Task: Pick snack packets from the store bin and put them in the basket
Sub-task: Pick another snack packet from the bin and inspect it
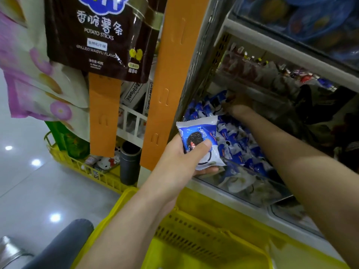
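The snack packet (pixel 202 146) in the left hand (pixel 178 160) is showing glossy, crinkled plastic film. The near wall of the bin (pixel 258 183) is looking like clear, smooth plastic. The near basket (pixel 204 228) is showing matt, perforated yellow plastic. Far left, the potato-sticks bag (pixel 101 41) is gleaming like foil, and the floor tiles (pixel 29 187) are shining, polished smooth.

right hand (pixel 236 106) lying in shadow among the bin's packets (pixel 240 144), fingers blurring beyond telling, yellow basket (pixel 194 228) under the left hand (pixel 174 164) running off the bottom edge
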{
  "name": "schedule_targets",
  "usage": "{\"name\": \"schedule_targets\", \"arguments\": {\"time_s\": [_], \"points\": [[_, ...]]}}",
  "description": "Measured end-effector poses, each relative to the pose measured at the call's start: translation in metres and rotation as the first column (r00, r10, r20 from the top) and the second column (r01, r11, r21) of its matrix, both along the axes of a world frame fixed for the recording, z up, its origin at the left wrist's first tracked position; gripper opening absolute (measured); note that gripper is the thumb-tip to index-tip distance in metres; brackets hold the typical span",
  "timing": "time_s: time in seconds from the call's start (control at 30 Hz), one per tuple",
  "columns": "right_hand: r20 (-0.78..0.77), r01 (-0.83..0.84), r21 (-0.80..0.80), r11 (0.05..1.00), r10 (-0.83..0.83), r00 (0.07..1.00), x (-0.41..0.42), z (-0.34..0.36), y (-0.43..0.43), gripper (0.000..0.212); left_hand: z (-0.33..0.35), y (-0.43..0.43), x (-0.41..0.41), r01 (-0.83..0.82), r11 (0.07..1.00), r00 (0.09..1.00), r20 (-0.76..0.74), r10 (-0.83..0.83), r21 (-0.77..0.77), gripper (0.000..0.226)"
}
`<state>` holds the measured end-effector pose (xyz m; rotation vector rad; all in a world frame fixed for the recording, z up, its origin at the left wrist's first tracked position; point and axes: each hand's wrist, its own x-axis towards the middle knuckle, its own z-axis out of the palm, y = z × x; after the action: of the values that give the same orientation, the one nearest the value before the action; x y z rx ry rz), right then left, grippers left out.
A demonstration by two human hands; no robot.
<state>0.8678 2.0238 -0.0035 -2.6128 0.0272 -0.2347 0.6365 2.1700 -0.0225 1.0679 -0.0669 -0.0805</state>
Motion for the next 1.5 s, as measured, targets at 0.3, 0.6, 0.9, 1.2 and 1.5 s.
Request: {"name": "schedule_targets", "arguments": {"time_s": [0.3, 0.6, 0.9, 1.2, 1.5], "points": [[-0.021, -0.093, -0.058, 0.994, 0.092, 0.996, 0.007, -0.007, 0.02, 0.026, -0.001, -0.001, 0.0, -0.006, 1.0, 1.0, 0.002, 0.006, 0.023, 0.025], [-0.092, -0.219, 0.024, 0.975, 0.221, 0.971, -0.025, -0.005, 0.018, 0.032, -0.002, -0.001, 0.001, -0.024, 0.998, 1.0, -0.006, 0.025, 0.054, 0.024], [0.347, -0.396, 0.281, 0.874, 0.292, 0.891, -0.161, 0.017, 0.007, 0.013, -0.005, -0.01, -0.019, -0.019, 0.999, 0.985, -0.173, 0.028, 0.049, 0.019], [0.077, -0.311, 0.5, 0.808, 0.317, 0.945, -0.259, -0.028, -0.014, 0.013, -0.021, -0.036, -0.048, 0.021, 0.943, 0.98, -0.194, 0.046, 0.332, 0.018], [-0.114, -0.118, 0.736, 0.666, 0.294, 0.949, -0.271, -0.053, -0.023, 0.019, -0.033, -0.045, -0.05, -0.051, 0.854, 0.987, -0.102, 0.121, 0.518, 0.031]]}}
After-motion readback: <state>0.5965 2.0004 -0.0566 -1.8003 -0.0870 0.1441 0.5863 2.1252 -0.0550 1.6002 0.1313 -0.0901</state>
